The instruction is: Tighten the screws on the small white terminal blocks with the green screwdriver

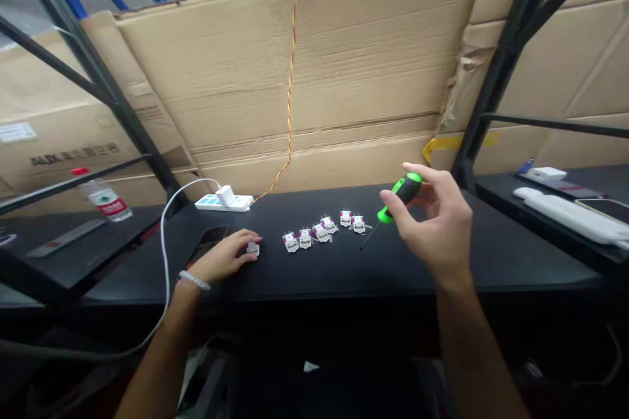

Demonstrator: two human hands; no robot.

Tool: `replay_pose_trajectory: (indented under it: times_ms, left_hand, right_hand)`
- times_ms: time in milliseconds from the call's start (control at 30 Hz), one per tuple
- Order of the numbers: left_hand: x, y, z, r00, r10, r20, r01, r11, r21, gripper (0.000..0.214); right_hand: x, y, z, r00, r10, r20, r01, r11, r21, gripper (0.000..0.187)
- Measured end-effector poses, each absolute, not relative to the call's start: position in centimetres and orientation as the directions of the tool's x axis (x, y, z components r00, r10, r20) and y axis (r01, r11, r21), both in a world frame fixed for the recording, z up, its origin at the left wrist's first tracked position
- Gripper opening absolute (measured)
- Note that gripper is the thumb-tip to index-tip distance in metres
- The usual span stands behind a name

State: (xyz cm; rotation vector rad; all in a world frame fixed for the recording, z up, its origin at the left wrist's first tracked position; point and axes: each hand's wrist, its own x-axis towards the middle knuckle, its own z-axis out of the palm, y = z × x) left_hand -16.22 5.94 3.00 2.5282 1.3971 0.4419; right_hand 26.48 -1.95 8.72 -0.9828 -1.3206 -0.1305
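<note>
Between the thumb and fingers of my right hand (437, 216) is a green and black screwdriver (407, 190), its thin shaft slanting down to the left over the dark table (314, 278). My left hand (230, 252) rests on the table with its fingers around a small white part (252, 249), which is partly hidden by them. Several similar white and magenta parts with metal prongs lie in a loose row between my hands, among them one near the left end (290, 242) and one at the right end (358, 224).
A phone (209, 242) lies beside my left wrist. Behind it is a white power strip (236, 203) with a charger (225, 195); its white cable (165, 255) loops past my left arm. Cardboard (363, 78) walls the back, and dark metal posts (496, 72) stand at both sides.
</note>
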Motion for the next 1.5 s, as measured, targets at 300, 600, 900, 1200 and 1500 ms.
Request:
replay_pose_trajectory:
  times_ms: [300,600,900,1200,1500]
  left_hand:
    - [-11.1,0.5,2.3,0.611,0.754,0.242,0.677,-0.656,0.333,0.038]
    - [-3.1,0.2,-0.4,0.631,0.641,0.438,0.562,-0.766,0.312,0.041]
    - [-2.5,0.4,-1.6,0.633,0.611,0.475,0.517,-0.791,0.328,0.046]
    - [-2.5,0.2,-2.0,0.630,0.607,0.485,0.506,-0.794,0.336,0.043]
    - [-2.5,0.2,-1.9,0.639,0.606,0.475,0.499,-0.796,0.344,0.043]
  right_hand:
    - [25.7,-2.1,8.7,0.202,0.452,0.869,0.562,0.673,-0.481,0.053]
    - [23.6,-1.7,7.5,0.148,0.502,0.852,0.424,0.746,-0.514,0.047]
    - [21.3,-0.4,6.1,0.049,0.531,0.846,0.425,0.755,-0.498,0.042]
    - [20.6,-0.3,5.7,0.043,0.528,0.848,0.407,0.766,-0.497,0.045]
    - [20.3,-0.4,5.6,0.055,0.479,0.876,0.432,0.779,-0.453,0.046]
